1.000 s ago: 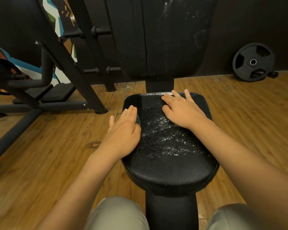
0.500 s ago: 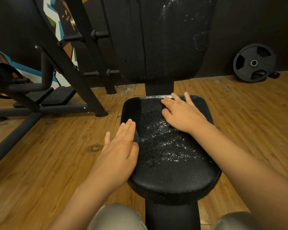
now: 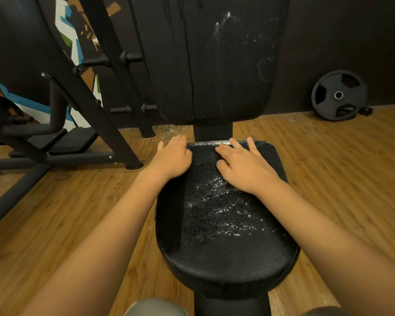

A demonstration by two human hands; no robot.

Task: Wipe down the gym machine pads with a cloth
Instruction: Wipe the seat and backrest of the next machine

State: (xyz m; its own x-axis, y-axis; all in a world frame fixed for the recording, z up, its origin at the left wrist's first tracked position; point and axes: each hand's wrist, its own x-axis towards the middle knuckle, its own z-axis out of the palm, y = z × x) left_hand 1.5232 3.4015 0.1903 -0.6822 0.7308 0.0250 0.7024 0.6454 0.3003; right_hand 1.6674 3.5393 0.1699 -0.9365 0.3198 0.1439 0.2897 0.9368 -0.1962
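The cloth (image 3: 188, 146) is mostly hidden under the left hand (image 3: 172, 157); only a dark sliver, probably its edge, shows at the far left corner of the seat pad (image 3: 226, 247). That grip is flat, fingers straight, pressing. The right hand (image 3: 245, 166) lies flat on the black, wet-speckled pad.

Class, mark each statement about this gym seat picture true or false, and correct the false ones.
1. The right hand lies flat on the seat pad. True.
2. The left hand is at the seat pad's near edge. False: it is at the far left corner.
3. A weight plate leans against the wall. True.
4. The floor is carpeted. False: it is wooden planks.
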